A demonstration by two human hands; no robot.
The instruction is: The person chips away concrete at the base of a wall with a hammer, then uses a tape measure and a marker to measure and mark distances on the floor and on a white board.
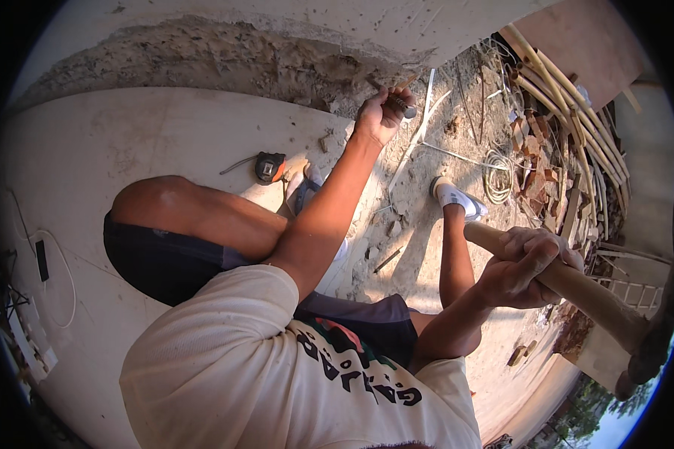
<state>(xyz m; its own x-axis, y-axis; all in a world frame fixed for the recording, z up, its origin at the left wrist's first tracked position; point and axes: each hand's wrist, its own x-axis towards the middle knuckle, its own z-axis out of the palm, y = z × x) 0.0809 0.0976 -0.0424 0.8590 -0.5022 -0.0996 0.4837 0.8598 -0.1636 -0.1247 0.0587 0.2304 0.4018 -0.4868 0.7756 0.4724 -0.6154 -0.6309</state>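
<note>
My left hand [380, 118] is wrapped round a ribbed steel chisel [403, 106] beside the rough broken edge of the concrete [202, 63]. The chisel's blunt round end sticks out toward me, while its tip is hard to make out against the rubble. Off to the right, my right hand [528, 262] grips the thick wooden handle of a hammer [595, 305]. Its dark head lies at the right rim, raised well apart from the chisel. Between my legs and the wall sits an orange and black tape measure [269, 168] on the pale slab.
Bamboo poles [577, 112] and broken bricks [535, 138] are heaped at the right. Near them lies a coil of pale cord [498, 176]. White strips [414, 146] cross the rubble-strewn ground. A white cable [71, 277] with a black piece runs along the left.
</note>
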